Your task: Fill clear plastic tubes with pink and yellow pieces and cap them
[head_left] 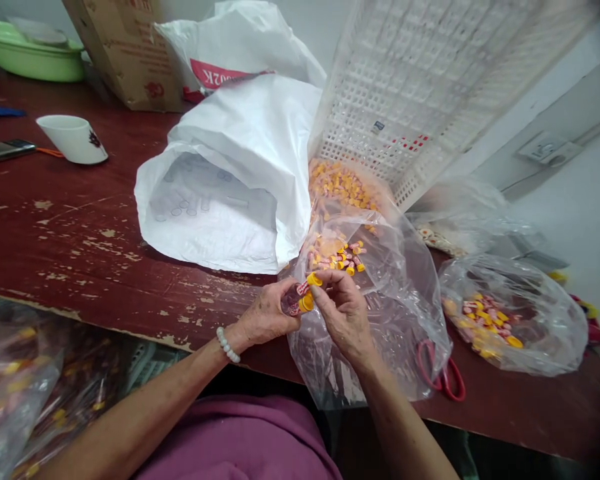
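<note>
- Purple clothing (235,437) on the seated or standing person comes nearest, against the near edge of the worktop (95,247), whose dark red paint is chipped through to pale patches.
- White wall behind, with a socket plate (550,148) at far right.
- Far left on the worktop: a green basin (33,61), a cardboard box (130,57), a white cup (74,139) and a phone (5,152).
- White sack (245,127) at the centre, its mouth facing near; a few clear tubes (183,208) lie inside.
- Right of it, a clear plastic bag (405,307) spreads out, yellow-capped pieces (340,183) heaped in its far part, under a tilted white crate (380,100).
- Farther right, another bag (550,327) holds more of them; red handles (454,379) lie between the two bags.
- Both hands meet over the near edge, before the sack: the left hand (266,313) is closed round clear tubing, the right hand (344,313) pinches a yellow cap (314,279) with a red-and-white body; another yellow cap (306,303) sits just beside.
</note>
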`<action>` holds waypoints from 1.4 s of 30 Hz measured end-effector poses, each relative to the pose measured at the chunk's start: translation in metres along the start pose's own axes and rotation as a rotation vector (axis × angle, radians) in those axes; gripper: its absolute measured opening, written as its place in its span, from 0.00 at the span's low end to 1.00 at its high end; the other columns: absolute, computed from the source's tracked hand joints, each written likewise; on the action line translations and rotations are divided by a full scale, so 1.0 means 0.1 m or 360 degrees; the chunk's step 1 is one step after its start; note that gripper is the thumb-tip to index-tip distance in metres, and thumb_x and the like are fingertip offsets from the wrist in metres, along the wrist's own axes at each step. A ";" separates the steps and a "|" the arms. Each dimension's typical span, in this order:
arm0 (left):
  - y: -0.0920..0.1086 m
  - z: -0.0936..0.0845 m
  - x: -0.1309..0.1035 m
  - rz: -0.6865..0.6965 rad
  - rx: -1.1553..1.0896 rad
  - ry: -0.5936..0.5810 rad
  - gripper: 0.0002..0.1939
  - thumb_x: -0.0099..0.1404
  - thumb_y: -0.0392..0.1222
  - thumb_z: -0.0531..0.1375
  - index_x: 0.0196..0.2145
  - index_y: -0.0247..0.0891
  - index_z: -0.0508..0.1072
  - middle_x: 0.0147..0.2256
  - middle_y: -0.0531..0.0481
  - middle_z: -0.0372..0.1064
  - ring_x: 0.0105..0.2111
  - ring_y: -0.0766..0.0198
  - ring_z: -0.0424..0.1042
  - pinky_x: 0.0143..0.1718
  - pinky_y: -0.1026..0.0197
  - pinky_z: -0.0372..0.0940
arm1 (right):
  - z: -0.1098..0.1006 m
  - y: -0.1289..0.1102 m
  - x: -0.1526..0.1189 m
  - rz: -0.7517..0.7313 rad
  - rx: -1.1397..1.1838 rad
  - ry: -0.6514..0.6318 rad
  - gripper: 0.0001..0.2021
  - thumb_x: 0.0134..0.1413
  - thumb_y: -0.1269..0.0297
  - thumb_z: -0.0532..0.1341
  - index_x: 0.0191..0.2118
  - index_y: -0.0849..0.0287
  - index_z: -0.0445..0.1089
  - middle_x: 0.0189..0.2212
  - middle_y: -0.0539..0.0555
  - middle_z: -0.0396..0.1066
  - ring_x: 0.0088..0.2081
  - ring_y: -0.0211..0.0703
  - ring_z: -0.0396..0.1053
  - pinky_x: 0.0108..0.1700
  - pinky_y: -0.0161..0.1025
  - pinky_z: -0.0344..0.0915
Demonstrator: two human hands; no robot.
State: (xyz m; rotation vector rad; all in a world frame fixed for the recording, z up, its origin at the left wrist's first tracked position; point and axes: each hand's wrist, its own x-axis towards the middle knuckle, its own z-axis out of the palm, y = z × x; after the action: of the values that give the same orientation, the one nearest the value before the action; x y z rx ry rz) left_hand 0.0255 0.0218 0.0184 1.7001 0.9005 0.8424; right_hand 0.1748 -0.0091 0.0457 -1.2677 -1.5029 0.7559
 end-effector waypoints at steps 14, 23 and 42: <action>-0.15 -0.04 -0.01 -0.0085 0.0098 -0.0094 0.08 0.47 0.32 0.57 0.29 0.33 0.66 0.24 0.57 0.58 0.25 0.71 0.54 0.25 0.67 0.49 | -0.06 0.21 -0.02 -0.0344 -0.0581 -0.0298 0.11 0.58 0.58 0.55 0.39 0.54 0.72 0.59 0.55 0.55 0.57 0.47 0.57 0.57 0.48 0.55; -0.33 -0.08 0.04 -0.0139 -0.0141 0.0113 0.12 0.43 0.29 0.57 0.30 0.33 0.65 0.25 0.57 0.58 0.25 0.72 0.56 0.25 0.68 0.51 | -0.68 1.12 0.72 0.0311 -0.1401 0.0303 0.15 0.52 0.64 0.57 0.45 0.63 0.69 0.43 0.64 0.68 0.46 0.53 0.64 0.48 0.48 0.59; -0.16 -0.02 0.00 -0.0070 0.0029 0.0048 0.07 0.45 0.31 0.56 0.26 0.34 0.63 0.23 0.58 0.54 0.23 0.72 0.52 0.23 0.68 0.48 | -0.08 -0.11 0.05 -0.0354 -0.0410 -0.0310 0.16 0.57 0.64 0.58 0.52 0.54 0.62 0.43 0.54 0.67 0.32 0.34 0.66 0.36 0.35 0.65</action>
State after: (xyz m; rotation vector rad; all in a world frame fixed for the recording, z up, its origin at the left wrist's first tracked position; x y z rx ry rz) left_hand 0.0209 0.0258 0.0039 1.6813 0.9659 0.8346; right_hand 0.1791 -0.0080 0.0593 -1.2119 -1.9131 0.5646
